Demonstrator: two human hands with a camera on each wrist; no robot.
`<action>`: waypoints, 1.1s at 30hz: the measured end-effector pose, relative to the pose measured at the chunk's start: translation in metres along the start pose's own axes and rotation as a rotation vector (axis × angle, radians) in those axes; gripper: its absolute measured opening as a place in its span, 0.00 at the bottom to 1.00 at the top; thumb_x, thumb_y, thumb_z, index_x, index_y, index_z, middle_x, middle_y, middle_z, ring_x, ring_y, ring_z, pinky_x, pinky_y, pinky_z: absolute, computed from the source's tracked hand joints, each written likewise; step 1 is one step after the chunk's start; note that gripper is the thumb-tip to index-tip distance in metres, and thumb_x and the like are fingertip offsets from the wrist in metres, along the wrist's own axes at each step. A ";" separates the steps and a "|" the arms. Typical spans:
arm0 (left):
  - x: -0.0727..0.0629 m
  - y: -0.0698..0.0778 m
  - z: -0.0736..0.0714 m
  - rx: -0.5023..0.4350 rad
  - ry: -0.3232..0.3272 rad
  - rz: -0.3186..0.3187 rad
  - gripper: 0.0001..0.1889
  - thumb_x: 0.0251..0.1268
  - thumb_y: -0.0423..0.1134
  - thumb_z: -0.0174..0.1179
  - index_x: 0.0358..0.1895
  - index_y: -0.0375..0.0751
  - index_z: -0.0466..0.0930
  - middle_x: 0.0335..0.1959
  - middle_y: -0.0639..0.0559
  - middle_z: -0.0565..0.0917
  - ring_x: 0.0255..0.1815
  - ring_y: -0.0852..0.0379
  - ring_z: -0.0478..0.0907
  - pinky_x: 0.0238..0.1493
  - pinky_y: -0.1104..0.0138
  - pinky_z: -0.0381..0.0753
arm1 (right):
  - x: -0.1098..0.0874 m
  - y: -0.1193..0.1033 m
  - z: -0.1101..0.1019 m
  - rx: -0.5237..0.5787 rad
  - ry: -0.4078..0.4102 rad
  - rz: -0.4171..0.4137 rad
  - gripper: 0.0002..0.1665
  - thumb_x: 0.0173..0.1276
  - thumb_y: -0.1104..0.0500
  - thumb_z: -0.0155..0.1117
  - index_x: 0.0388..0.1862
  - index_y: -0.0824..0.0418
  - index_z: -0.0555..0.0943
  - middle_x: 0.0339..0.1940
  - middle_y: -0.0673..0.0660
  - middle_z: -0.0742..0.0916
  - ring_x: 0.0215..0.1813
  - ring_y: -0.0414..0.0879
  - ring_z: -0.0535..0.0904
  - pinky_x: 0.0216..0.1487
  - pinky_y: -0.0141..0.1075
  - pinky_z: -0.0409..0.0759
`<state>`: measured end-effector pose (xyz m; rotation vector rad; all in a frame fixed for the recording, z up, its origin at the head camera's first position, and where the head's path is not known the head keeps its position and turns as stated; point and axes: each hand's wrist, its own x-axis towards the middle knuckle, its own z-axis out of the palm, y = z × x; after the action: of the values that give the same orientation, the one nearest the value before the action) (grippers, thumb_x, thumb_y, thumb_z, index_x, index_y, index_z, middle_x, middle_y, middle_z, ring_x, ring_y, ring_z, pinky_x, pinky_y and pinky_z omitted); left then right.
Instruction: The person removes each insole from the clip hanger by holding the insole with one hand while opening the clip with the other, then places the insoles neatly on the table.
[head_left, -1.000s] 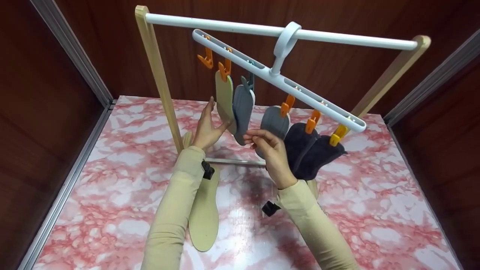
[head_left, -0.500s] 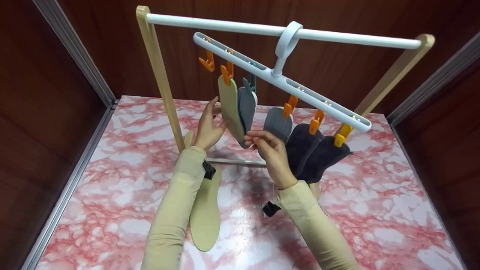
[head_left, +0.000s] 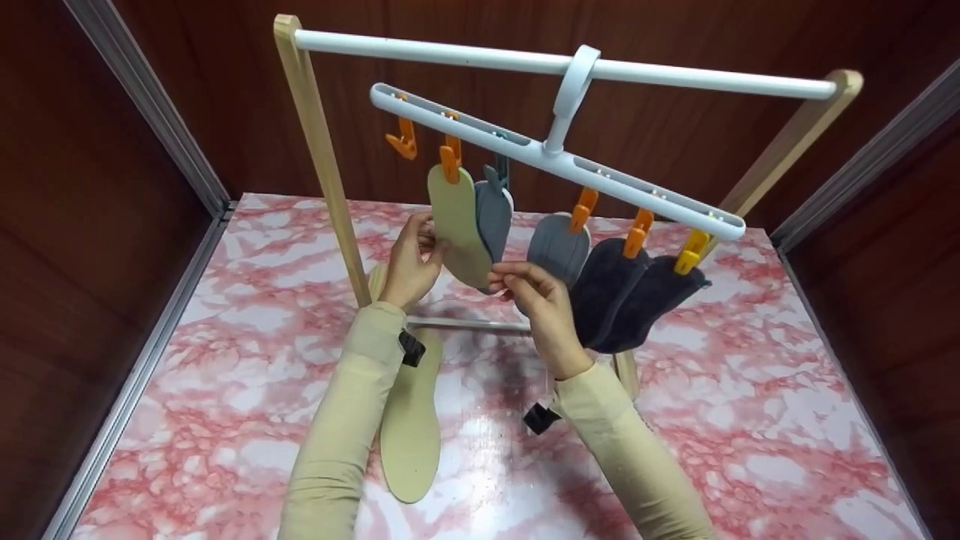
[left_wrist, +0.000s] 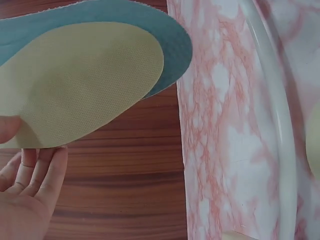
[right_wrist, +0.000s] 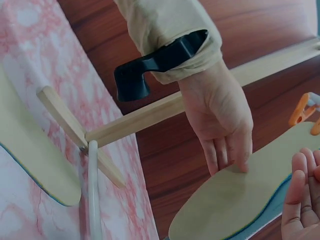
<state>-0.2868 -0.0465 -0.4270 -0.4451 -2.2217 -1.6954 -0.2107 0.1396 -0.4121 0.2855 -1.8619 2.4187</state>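
Observation:
A beige insole (head_left: 456, 225) hangs from an orange clip (head_left: 450, 165) on the white hanger. My left hand (head_left: 411, 259) pinches its left edge, thumb on the beige face and fingers behind, as the left wrist view also shows of the insole (left_wrist: 95, 80). Fingertips of my right hand (head_left: 544, 300) are at the insole's lower right edge, loosely bent; whether they touch it is unclear. Close behind hangs a grey insole (head_left: 495, 214) from a dark green clip (head_left: 497, 176), partly hidden. In the right wrist view, my right hand (right_wrist: 302, 205) shows only at the edge.
The hanger (head_left: 517, 146) hooks over the white rod (head_left: 450, 54) of a wooden stand (head_left: 319, 142). To the right hang a grey insole (head_left: 559, 247) and two dark insoles (head_left: 600, 285) (head_left: 652, 300). Another beige insole (head_left: 410, 442) lies on the marbled table.
The hanger has turned, its left end coming lower and nearer. The beige insole now faces me more and covers more of the grey one. My left hand has shifted slightly left; the right stays put.

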 end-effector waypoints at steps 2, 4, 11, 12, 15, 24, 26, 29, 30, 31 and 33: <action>-0.001 0.000 -0.001 0.014 -0.010 -0.007 0.12 0.65 0.25 0.54 0.51 0.28 0.71 0.42 0.37 0.75 0.44 0.43 0.77 0.51 0.57 0.78 | 0.000 0.000 0.001 0.000 0.001 -0.010 0.11 0.69 0.68 0.53 0.45 0.70 0.82 0.36 0.55 0.88 0.39 0.47 0.84 0.41 0.33 0.79; -0.003 0.000 -0.001 0.043 -0.016 -0.004 0.09 0.65 0.25 0.52 0.46 0.27 0.71 0.42 0.37 0.75 0.44 0.43 0.77 0.50 0.57 0.78 | 0.001 0.000 0.001 -0.002 -0.001 -0.022 0.12 0.69 0.68 0.53 0.44 0.70 0.82 0.35 0.55 0.89 0.38 0.47 0.84 0.41 0.33 0.79; -0.014 -0.003 -0.002 0.101 -0.010 0.056 0.06 0.66 0.25 0.50 0.44 0.28 0.70 0.37 0.35 0.78 0.41 0.42 0.78 0.48 0.55 0.78 | 0.001 -0.002 0.004 -0.015 -0.018 -0.055 0.12 0.68 0.69 0.53 0.43 0.69 0.82 0.35 0.55 0.89 0.37 0.45 0.84 0.40 0.35 0.78; -0.015 -0.003 -0.003 0.104 -0.009 0.070 0.06 0.66 0.25 0.50 0.43 0.28 0.69 0.37 0.35 0.78 0.41 0.42 0.78 0.47 0.55 0.78 | 0.000 -0.002 0.004 -0.015 -0.021 -0.060 0.12 0.68 0.69 0.53 0.43 0.69 0.82 0.35 0.55 0.89 0.37 0.45 0.84 0.40 0.36 0.78; -0.021 -0.004 -0.004 0.114 -0.005 0.112 0.07 0.66 0.25 0.49 0.45 0.29 0.69 0.36 0.35 0.77 0.40 0.42 0.78 0.45 0.54 0.78 | 0.000 -0.004 0.006 -0.022 -0.028 -0.081 0.11 0.69 0.69 0.53 0.44 0.70 0.82 0.35 0.54 0.89 0.37 0.44 0.84 0.39 0.35 0.78; -0.030 -0.006 -0.006 0.187 0.009 0.139 0.10 0.67 0.25 0.47 0.49 0.25 0.69 0.36 0.33 0.77 0.40 0.41 0.77 0.43 0.53 0.78 | 0.004 -0.015 0.025 -0.035 -0.001 -0.195 0.13 0.68 0.70 0.55 0.48 0.76 0.79 0.41 0.54 0.88 0.46 0.45 0.84 0.48 0.37 0.80; -0.032 -0.006 -0.007 0.195 0.013 0.149 0.09 0.67 0.24 0.47 0.48 0.25 0.68 0.36 0.33 0.76 0.39 0.41 0.77 0.43 0.53 0.78 | 0.006 -0.020 0.032 -0.064 -0.014 -0.236 0.15 0.68 0.69 0.56 0.51 0.76 0.78 0.46 0.58 0.87 0.50 0.46 0.83 0.53 0.39 0.80; -0.035 -0.005 -0.008 0.207 0.005 0.170 0.08 0.67 0.24 0.47 0.46 0.25 0.68 0.36 0.34 0.76 0.39 0.41 0.77 0.43 0.53 0.79 | 0.008 -0.028 0.041 -0.121 -0.038 -0.297 0.18 0.68 0.69 0.57 0.55 0.75 0.77 0.53 0.64 0.84 0.56 0.48 0.81 0.58 0.41 0.77; -0.036 -0.005 -0.008 0.209 0.000 0.178 0.07 0.67 0.24 0.47 0.46 0.26 0.68 0.36 0.34 0.76 0.38 0.41 0.77 0.42 0.53 0.79 | 0.008 -0.031 0.044 -0.139 -0.044 -0.315 0.19 0.68 0.69 0.57 0.56 0.75 0.76 0.55 0.65 0.83 0.58 0.49 0.80 0.60 0.41 0.76; -0.037 -0.005 -0.009 0.210 -0.006 0.183 0.07 0.67 0.24 0.47 0.45 0.26 0.68 0.36 0.34 0.76 0.38 0.41 0.77 0.42 0.53 0.78 | 0.009 -0.033 0.046 -0.147 -0.050 -0.331 0.20 0.68 0.69 0.57 0.58 0.75 0.75 0.57 0.67 0.82 0.60 0.50 0.79 0.61 0.41 0.75; -0.039 -0.004 -0.010 0.219 -0.015 0.190 0.07 0.67 0.24 0.48 0.46 0.27 0.68 0.36 0.34 0.76 0.38 0.42 0.77 0.42 0.53 0.78 | 0.011 -0.036 0.050 -0.154 -0.062 -0.355 0.22 0.68 0.69 0.56 0.61 0.75 0.73 0.60 0.68 0.79 0.63 0.52 0.76 0.64 0.42 0.73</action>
<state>-0.2524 -0.0592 -0.4443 -0.5935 -2.2623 -1.3411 -0.2101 0.1001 -0.3630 0.6265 -1.8242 2.0444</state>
